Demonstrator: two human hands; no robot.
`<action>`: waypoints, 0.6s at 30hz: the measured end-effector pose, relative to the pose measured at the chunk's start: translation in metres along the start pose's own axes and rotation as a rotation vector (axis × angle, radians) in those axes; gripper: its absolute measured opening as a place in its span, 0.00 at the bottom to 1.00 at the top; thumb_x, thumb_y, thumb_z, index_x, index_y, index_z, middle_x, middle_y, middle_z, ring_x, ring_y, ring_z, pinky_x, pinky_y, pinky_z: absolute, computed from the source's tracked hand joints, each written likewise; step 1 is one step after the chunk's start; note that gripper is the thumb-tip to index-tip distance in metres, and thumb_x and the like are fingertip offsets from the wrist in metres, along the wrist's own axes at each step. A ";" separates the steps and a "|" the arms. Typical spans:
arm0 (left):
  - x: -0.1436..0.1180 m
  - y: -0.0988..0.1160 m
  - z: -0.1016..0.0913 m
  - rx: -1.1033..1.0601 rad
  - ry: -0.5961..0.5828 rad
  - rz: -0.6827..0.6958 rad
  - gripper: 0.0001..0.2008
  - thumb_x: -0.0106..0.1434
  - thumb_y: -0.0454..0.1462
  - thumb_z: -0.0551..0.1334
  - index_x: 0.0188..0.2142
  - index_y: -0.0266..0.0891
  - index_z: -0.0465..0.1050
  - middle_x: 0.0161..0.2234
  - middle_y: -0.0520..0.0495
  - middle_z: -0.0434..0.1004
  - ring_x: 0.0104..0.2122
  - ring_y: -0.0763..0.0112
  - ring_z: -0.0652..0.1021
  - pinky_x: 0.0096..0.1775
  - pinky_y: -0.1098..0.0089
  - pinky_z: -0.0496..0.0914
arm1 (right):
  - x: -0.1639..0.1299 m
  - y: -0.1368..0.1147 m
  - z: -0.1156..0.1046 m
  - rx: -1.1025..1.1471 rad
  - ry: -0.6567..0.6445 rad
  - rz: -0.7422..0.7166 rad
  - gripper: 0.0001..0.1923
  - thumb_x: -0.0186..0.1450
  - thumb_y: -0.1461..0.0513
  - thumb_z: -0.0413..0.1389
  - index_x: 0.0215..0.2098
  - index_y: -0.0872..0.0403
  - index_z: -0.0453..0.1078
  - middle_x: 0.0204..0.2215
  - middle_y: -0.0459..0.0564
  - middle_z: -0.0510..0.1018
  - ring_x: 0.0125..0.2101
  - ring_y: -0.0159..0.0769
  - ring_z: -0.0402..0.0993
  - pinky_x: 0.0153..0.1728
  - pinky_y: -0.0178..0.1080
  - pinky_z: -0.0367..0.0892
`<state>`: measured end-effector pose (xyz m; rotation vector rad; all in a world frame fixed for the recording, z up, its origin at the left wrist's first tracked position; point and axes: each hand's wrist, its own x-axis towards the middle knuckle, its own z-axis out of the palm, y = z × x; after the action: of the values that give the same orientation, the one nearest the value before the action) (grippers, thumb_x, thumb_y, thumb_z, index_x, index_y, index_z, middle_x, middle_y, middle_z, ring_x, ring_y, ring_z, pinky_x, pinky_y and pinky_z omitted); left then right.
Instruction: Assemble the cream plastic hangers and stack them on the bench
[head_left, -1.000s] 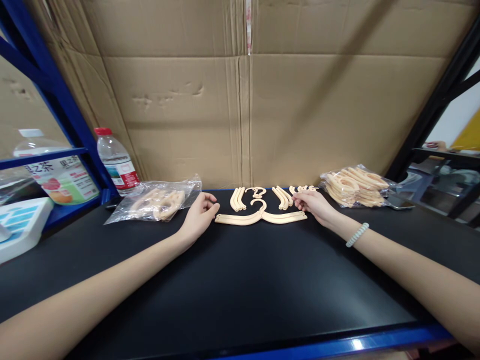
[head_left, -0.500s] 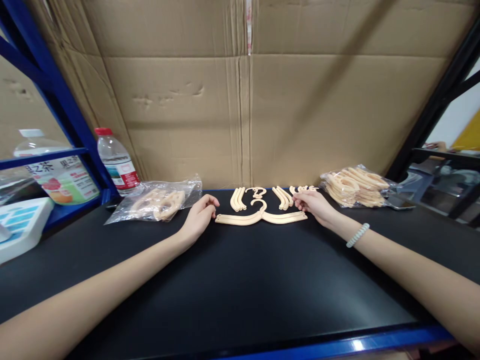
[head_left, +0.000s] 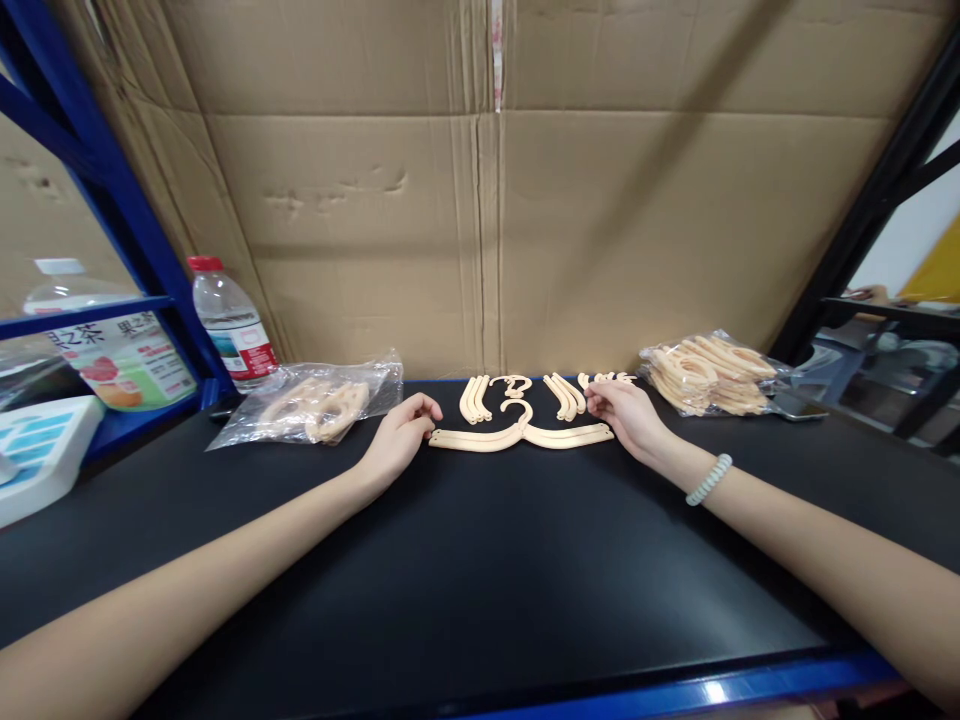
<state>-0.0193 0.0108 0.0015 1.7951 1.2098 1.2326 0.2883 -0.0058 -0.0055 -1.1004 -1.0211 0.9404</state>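
Hanger (head_left: 520, 434): laid assembled mid-table (head_left: 480, 580). Left hand (head_left: 399, 440) loosely curled at its left tip, right hand (head_left: 628, 416) at its right tip; nothing gripped. Step judged: alignment; lifting needs both ends pinched.

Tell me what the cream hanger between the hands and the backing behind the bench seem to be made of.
The hanger looks like moulded plastic: even cream colour, smooth matte faces, rounded edges, small holes at its tips. The backing looks like corrugated cardboard: dull brown, creased, with fold seams and dents. The left hand and right hand rest at the hanger's ends.
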 end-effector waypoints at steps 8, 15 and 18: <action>0.000 -0.002 -0.002 0.001 -0.045 0.003 0.09 0.39 0.31 0.53 0.24 0.39 0.64 0.18 0.57 0.57 0.20 0.73 0.61 0.25 0.72 0.55 | 0.003 0.006 0.000 0.110 -0.025 -0.028 0.11 0.49 0.56 0.63 0.21 0.54 0.68 0.19 0.47 0.70 0.24 0.32 0.65 0.28 0.37 0.64; -0.002 0.002 -0.001 0.042 -0.051 0.014 0.06 0.44 0.33 0.53 0.25 0.39 0.63 0.17 0.57 0.59 0.20 0.72 0.63 0.25 0.72 0.57 | 0.006 0.007 0.000 0.135 -0.019 -0.082 0.12 0.50 0.54 0.62 0.20 0.54 0.69 0.19 0.44 0.69 0.23 0.30 0.65 0.28 0.35 0.63; -0.001 0.000 -0.001 0.067 -0.077 0.047 0.07 0.45 0.33 0.50 0.26 0.39 0.63 0.17 0.56 0.59 0.20 0.72 0.63 0.24 0.72 0.58 | 0.005 0.003 0.001 0.087 -0.010 -0.129 0.12 0.51 0.54 0.61 0.20 0.54 0.70 0.19 0.45 0.70 0.24 0.30 0.65 0.29 0.35 0.61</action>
<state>-0.0199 0.0102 0.0017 1.9114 1.1841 1.1499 0.2889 -0.0002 -0.0073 -0.9469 -1.0371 0.8790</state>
